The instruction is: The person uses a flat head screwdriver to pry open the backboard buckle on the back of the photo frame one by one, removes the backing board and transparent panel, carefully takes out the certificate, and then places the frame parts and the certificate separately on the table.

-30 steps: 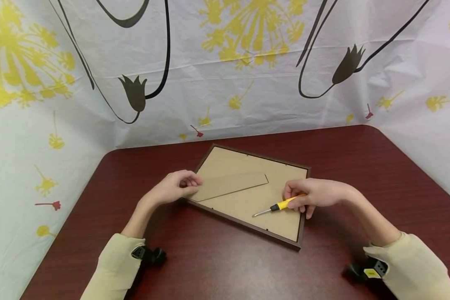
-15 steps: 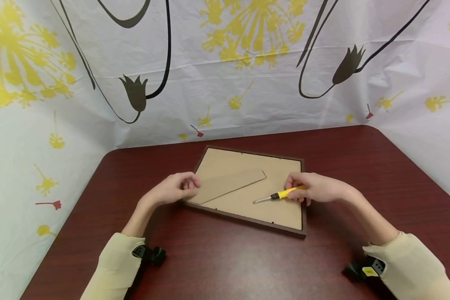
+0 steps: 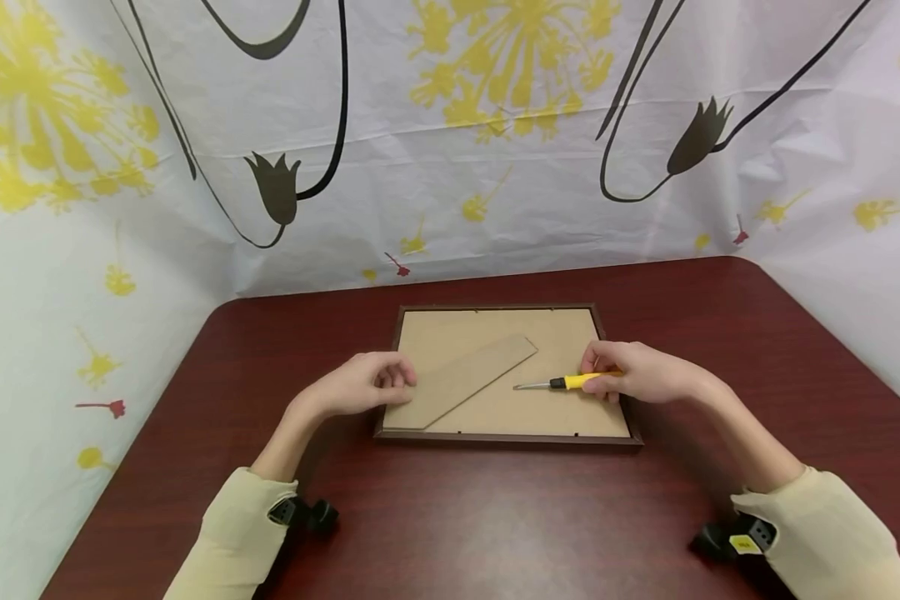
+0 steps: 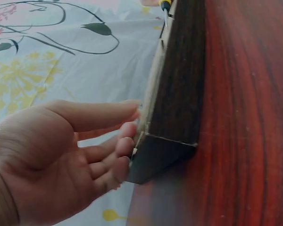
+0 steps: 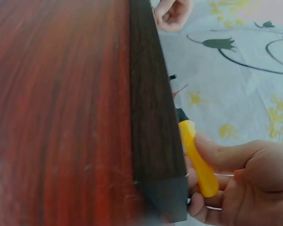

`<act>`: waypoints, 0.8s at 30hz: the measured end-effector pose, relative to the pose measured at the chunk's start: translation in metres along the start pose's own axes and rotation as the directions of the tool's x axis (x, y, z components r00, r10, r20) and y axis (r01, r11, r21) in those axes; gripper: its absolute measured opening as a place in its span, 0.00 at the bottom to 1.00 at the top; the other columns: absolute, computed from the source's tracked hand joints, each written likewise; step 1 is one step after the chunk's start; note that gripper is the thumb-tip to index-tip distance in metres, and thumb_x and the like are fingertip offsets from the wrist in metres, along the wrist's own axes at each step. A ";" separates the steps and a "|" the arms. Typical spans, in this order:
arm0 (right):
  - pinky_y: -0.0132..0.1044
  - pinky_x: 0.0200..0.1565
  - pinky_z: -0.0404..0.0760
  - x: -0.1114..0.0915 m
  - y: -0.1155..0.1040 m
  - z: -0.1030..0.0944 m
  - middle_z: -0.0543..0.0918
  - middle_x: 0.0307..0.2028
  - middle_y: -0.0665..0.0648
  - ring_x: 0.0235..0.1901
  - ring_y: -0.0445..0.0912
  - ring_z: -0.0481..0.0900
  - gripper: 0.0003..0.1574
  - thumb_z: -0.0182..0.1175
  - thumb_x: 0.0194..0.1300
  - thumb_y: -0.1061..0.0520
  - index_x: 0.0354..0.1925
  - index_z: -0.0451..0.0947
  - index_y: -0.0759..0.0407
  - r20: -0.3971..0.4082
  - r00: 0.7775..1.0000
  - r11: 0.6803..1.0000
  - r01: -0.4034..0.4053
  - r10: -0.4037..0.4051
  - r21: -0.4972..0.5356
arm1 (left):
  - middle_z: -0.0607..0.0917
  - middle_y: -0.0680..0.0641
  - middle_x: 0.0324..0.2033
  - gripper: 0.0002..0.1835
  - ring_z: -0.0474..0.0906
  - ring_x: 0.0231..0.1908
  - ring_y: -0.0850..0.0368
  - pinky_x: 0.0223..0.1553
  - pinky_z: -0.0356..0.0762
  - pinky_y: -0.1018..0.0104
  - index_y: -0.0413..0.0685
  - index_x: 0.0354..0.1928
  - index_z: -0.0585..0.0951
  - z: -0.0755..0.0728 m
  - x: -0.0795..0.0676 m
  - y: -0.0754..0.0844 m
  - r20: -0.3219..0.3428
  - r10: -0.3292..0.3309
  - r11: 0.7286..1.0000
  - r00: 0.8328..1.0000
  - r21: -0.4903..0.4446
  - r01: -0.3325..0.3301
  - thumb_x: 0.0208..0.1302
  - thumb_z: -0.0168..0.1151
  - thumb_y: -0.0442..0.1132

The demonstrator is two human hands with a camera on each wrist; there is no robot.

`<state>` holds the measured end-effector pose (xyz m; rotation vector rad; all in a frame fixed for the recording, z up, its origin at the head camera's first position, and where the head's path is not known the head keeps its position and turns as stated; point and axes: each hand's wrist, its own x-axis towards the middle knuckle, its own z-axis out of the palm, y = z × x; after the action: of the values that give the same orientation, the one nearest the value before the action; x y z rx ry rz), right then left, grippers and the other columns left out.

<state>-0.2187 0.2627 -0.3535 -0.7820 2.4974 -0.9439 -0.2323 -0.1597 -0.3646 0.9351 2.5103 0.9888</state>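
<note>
A picture frame (image 3: 510, 440) lies back side up on the table, its dark rim around a tan backing board (image 3: 562, 333). A slanted cardboard stand flap (image 3: 472, 375) lies flat across the board. At the frame's left side, my left hand (image 3: 363, 383) holds the edge, thumb over the top and curled fingers against the outer side, as the left wrist view (image 4: 70, 155) shows. My right hand (image 3: 637, 371) grips a screwdriver (image 3: 576, 381) by its yellow handle, the metal tip pointing left over the board. Some right fingers touch the frame's right edge; their tips are partly hidden.
The dark red table (image 3: 495, 517) extends around the frame. Behind and at both sides hangs a white sheet (image 3: 450, 217) printed with yellow and grey flowers. Small dark tabs (image 3: 459, 432) stick up along the frame's inner rim. Each wrist carries a black camera (image 3: 322, 517).
The frame has turned counterclockwise: its right end has swung away from me, and its near edge now runs nearly straight across. The right hand moved slightly away with the screwdriver, which now lies level.
</note>
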 end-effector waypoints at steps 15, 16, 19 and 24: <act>0.37 0.30 0.81 -0.001 -0.016 0.009 0.81 0.28 0.55 0.27 0.47 0.78 0.10 0.62 0.72 0.56 0.42 0.72 0.61 0.177 0.984 0.988 -0.044 0.018 0.145 | 0.78 0.51 0.37 0.12 0.74 0.41 0.57 0.46 0.75 0.61 0.43 0.47 0.80 0.008 0.001 -0.002 -0.026 0.014 1.000 1.000 0.026 -0.013 0.65 0.70 0.37; 0.37 0.31 0.80 -0.001 -0.014 0.008 0.80 0.28 0.55 0.27 0.47 0.78 0.10 0.62 0.73 0.56 0.42 0.73 0.61 0.179 0.984 0.987 -0.050 0.021 0.156 | 0.78 0.51 0.38 0.13 0.74 0.42 0.56 0.46 0.75 0.61 0.43 0.48 0.80 0.008 0.001 -0.002 -0.019 0.010 1.000 1.000 0.021 -0.009 0.65 0.70 0.37; 0.36 0.32 0.80 0.000 -0.010 0.007 0.80 0.28 0.56 0.27 0.47 0.77 0.10 0.61 0.73 0.57 0.42 0.73 0.63 0.172 0.985 0.982 -0.062 0.031 0.177 | 0.77 0.49 0.40 0.13 0.73 0.43 0.54 0.48 0.74 0.59 0.43 0.48 0.79 0.008 0.000 0.000 0.010 0.009 1.000 1.000 0.017 -0.009 0.65 0.70 0.37; 0.35 0.33 0.80 0.001 -0.002 0.003 0.80 0.29 0.56 0.29 0.47 0.78 0.11 0.61 0.73 0.57 0.43 0.73 0.65 0.132 0.990 0.984 -0.065 0.043 0.168 | 0.78 0.48 0.42 0.14 0.73 0.46 0.52 0.51 0.74 0.57 0.44 0.49 0.79 0.007 -0.002 0.006 0.078 0.003 1.000 0.997 0.018 -0.004 0.64 0.71 0.37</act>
<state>-0.2170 0.2593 -0.3541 -0.6929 2.2807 -1.0402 -0.2246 -0.1541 -0.3656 0.9649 2.4580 0.9132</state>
